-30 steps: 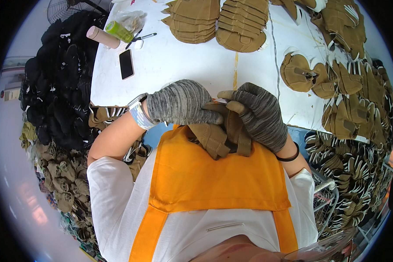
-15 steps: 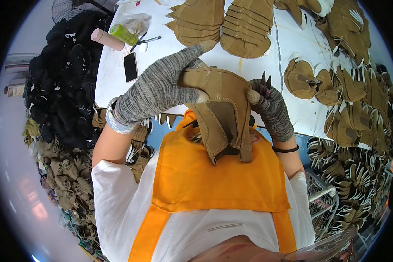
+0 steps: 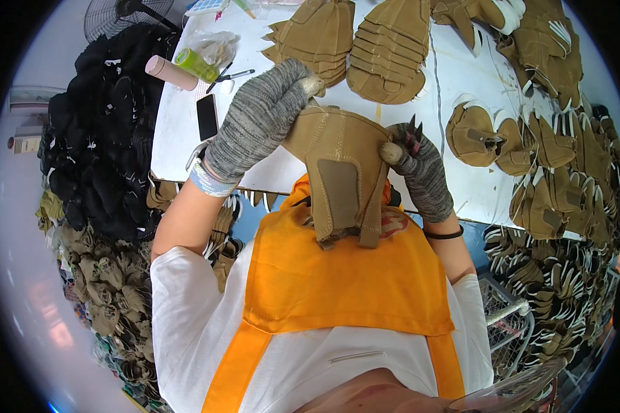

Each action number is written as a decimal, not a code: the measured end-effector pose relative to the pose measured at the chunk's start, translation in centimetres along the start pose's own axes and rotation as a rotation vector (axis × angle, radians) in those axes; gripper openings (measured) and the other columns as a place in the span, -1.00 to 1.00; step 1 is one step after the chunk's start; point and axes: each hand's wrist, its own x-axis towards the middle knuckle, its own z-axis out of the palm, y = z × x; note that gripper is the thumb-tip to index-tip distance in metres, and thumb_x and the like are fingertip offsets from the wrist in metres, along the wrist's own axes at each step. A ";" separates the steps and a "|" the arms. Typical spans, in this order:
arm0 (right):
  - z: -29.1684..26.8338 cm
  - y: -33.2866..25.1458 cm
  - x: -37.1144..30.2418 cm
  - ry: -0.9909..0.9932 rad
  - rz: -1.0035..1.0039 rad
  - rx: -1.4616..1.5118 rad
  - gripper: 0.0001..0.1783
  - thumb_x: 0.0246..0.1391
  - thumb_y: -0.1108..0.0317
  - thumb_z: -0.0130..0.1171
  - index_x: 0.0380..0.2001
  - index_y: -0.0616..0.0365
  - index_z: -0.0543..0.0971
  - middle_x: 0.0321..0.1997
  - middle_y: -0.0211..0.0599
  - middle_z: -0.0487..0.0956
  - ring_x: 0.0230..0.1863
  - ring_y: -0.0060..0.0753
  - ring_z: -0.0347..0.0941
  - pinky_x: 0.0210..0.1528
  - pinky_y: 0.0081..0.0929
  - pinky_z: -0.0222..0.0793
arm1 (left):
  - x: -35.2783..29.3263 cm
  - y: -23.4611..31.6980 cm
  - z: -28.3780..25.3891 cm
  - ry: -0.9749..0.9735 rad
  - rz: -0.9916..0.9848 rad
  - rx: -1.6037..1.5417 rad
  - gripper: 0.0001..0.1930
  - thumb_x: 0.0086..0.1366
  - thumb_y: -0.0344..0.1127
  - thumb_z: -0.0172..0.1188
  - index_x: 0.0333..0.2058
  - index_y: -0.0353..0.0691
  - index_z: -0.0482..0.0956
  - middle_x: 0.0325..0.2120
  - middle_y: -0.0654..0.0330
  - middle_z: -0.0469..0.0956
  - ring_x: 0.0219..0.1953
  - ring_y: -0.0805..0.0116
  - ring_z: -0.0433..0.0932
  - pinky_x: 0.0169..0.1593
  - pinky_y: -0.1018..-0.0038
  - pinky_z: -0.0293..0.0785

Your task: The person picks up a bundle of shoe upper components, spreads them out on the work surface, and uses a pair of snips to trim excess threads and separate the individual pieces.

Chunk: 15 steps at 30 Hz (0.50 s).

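Note:
A brown suede shoe upper (image 3: 372, 148) with pale stitching and a grey-brown inset panel hangs in front of my orange apron (image 3: 344, 289). My left hand (image 3: 262, 120), in a grey knit glove, is closed at the upper's top left corner, its fingertips pinched together just above the edge. Whether a thread is in that pinch is too small to tell. On the other side my gloved right hand (image 3: 426, 175) grips the upper's right edge under its thumb. Small dark-bladed thread snips (image 3: 415, 134) also sit in the right hand, their points upward.
On the white table (image 3: 255, 162) lie stacked brown uppers (image 3: 389, 51), a phone (image 3: 207, 117), a pink bottle (image 3: 170, 72), a green container (image 3: 196, 65) and pens. More uppers (image 3: 475, 134) spread to the right. A black pile (image 3: 103, 144) stands left; a wire cart (image 3: 506, 320) is lower right.
My left hand has closed from a spread grip into a pinch at the upper's corner. The upper has turned so its inset panel faces up. My right hand keeps its hold.

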 end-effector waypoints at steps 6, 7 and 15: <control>-1.5 1.1 0.2 -0.019 0.068 -0.068 -0.52 -0.02 0.05 0.34 -0.17 0.18 0.54 -0.31 -0.49 0.50 -0.29 -0.63 0.35 -0.19 -0.64 0.32 | 0.1 -0.3 -1.1 -0.224 -0.164 -0.069 -0.74 0.32 -0.19 0.15 -0.15 -0.23 0.59 -0.35 0.29 0.57 -0.25 0.49 0.52 -0.10 0.55 0.43; -1.5 0.8 0.2 -0.029 0.045 -0.096 -0.53 0.00 0.06 0.33 -0.16 0.20 0.54 -0.28 -0.46 0.50 -0.26 -0.59 0.36 -0.16 -0.62 0.33 | 0.2 -0.5 -1.2 -0.256 -0.168 -0.055 -0.74 0.31 -0.19 0.17 -0.15 -0.23 0.59 -0.35 0.28 0.58 -0.25 0.48 0.52 -0.10 0.55 0.43; 0.6 -3.7 0.7 0.095 -0.491 -0.607 -0.60 0.15 0.19 0.18 -0.06 0.26 0.50 -0.14 -0.18 0.51 -0.09 -0.35 0.45 -0.04 -0.46 0.35 | 0.1 -1.2 0.8 -0.065 -0.042 0.177 -0.71 0.33 -0.23 0.14 -0.07 -0.29 0.52 -0.32 0.15 0.59 -0.28 0.42 0.53 -0.12 0.51 0.45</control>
